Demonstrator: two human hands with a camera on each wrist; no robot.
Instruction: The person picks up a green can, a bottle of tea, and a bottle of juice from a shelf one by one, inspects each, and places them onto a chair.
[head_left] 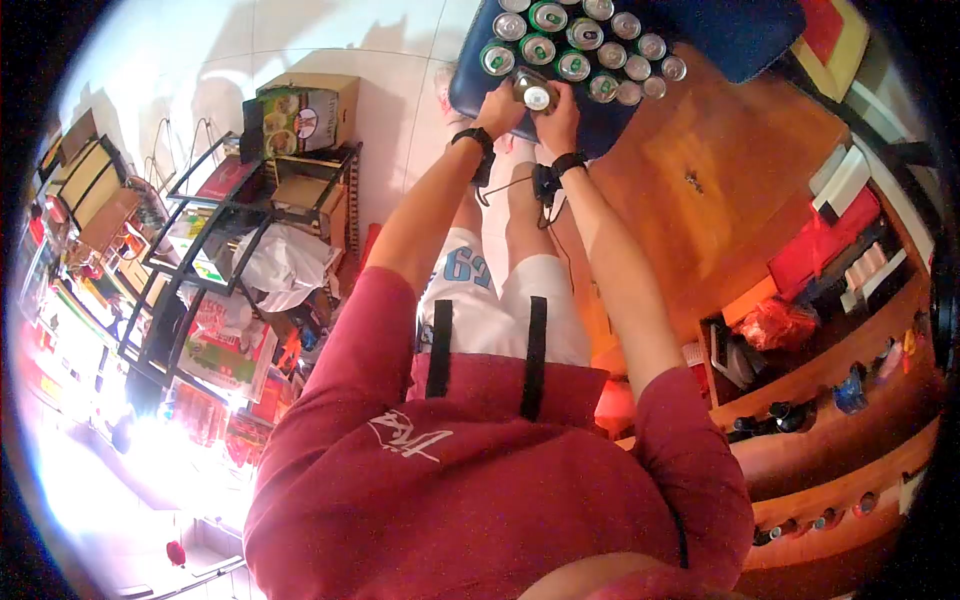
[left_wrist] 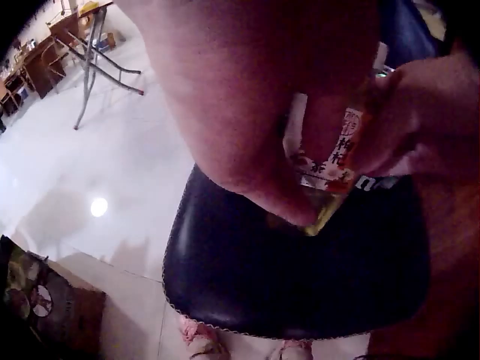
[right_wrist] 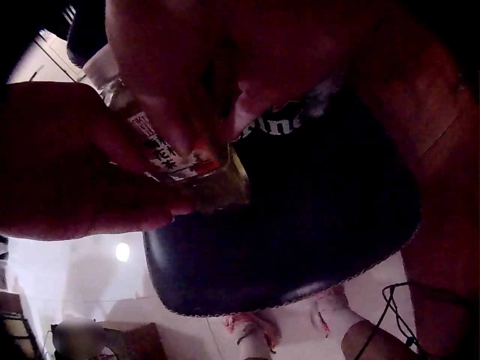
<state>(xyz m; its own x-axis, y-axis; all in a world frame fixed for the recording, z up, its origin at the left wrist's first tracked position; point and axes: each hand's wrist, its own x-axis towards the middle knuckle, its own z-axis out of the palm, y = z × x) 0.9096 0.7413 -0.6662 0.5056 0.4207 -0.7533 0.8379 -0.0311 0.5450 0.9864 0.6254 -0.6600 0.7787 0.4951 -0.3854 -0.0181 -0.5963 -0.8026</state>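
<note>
Between both hands, over the near end of a dark blue padded seat point(head_left: 600, 138), is a small bottle point(head_left: 536, 97) with a pale round end facing up. A printed label point(left_wrist: 341, 154) with Chinese characters wraps its see-through yellowish body. My left hand point(head_left: 499, 109) grips it from the left, its fingers along the body in the left wrist view. The right hand point(head_left: 559, 122) holds the opposite side with bent fingers. Just beyond the hands, several upright drink cans point(head_left: 574, 66) stand grouped on the seat, some with green rims and others plain silver.
A wooden surface point(head_left: 720, 200) lies right of the seat, with a small dark item point(head_left: 693, 181) on it. At left are a printed cardboard box point(head_left: 310, 115) and a cluttered black rack point(head_left: 215, 220). A black cable point(right_wrist: 386, 311) hangs by the right wrist.
</note>
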